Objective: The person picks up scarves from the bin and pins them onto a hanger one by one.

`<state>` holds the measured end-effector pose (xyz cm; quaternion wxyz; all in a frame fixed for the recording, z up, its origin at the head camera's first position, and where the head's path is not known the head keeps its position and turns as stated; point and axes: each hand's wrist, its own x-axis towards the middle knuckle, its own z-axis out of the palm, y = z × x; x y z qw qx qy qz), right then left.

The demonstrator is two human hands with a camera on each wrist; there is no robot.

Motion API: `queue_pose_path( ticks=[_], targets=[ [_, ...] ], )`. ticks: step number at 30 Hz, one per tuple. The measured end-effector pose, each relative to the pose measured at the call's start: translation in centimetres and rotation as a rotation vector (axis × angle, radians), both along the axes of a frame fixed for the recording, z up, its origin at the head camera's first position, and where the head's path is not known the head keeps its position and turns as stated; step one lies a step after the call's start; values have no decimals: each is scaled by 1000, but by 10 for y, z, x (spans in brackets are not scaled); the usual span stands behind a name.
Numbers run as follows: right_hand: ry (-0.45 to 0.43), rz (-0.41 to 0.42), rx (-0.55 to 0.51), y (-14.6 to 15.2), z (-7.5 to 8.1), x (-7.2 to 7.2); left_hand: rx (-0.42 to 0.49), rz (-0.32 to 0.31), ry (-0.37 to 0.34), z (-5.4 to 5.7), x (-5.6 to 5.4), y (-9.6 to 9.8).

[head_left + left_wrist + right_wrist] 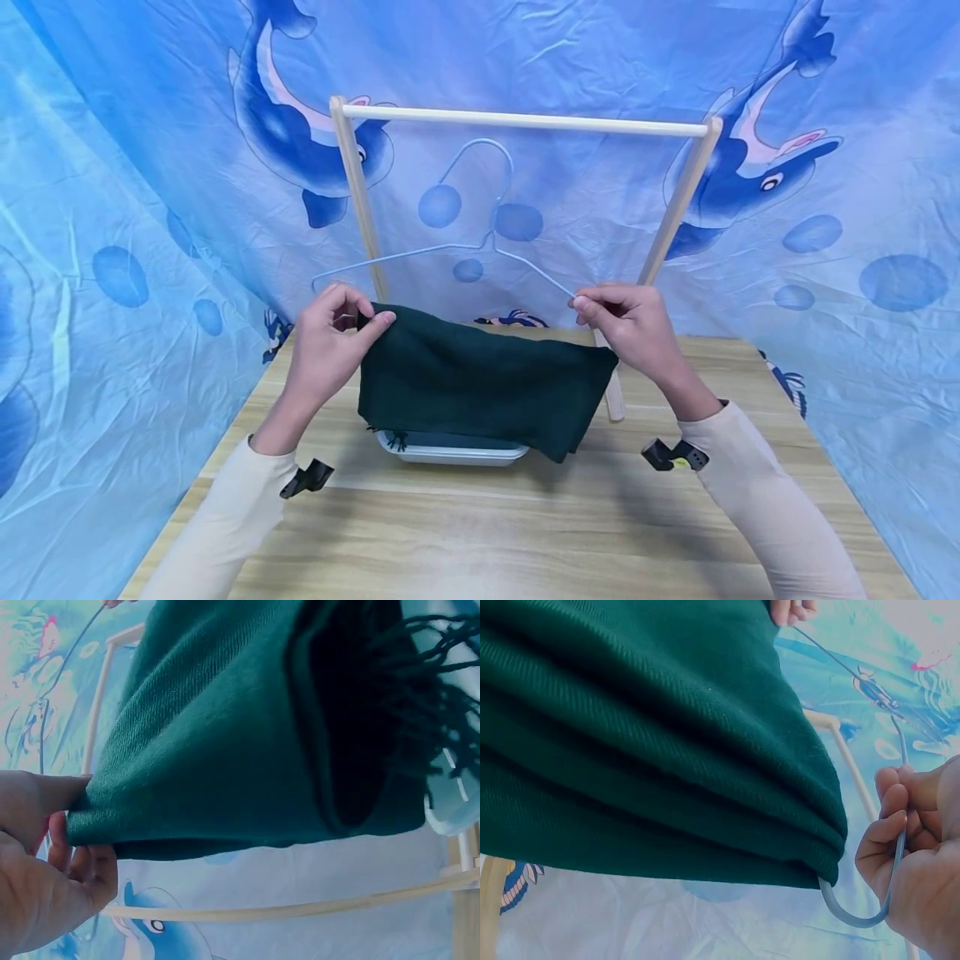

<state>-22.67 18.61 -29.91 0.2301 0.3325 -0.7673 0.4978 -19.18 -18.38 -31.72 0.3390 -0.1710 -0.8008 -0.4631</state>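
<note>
A dark green scarf (480, 375) with fringe (450, 697) hangs folded from a light-blue wire hanger (450, 247). My left hand (330, 333) pinches the scarf's upper left corner between thumb and fingers, close to the hanger's left end. With curled fingers my right hand (630, 325) grips the hanger wire at its right shoulder. In the right wrist view, the rounded end of the hanger (855, 921) comes out of the scarf's folds below that hand. Scarf cloth hides most of the hanger's lower bar. The hook points up and touches nothing.
Behind the hanger stands a wooden rack with a white rail (525, 122). A white plastic tray (457, 455) sits on the wooden table (450, 533) beneath the scarf, partly hidden by it. Blue dolphin-printed cloth (135, 167) surrounds the table at the back and sides.
</note>
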Motion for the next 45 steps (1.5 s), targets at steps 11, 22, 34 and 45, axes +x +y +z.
queue_pose_path(
  ticks=[11,22,34,45],
  targets=[
    [13,-34,20,5,2,-1,-198,152,-162,-12,2,-4],
    [9,-38,25,6,0,-3,-272,139,-307,-15,-1,-8],
    [7,-42,23,5,-1,-4,-167,78,-340,-8,0,-4],
    [2,-23,39,5,-4,-5,-86,63,-120,-9,5,-6]
  ],
)
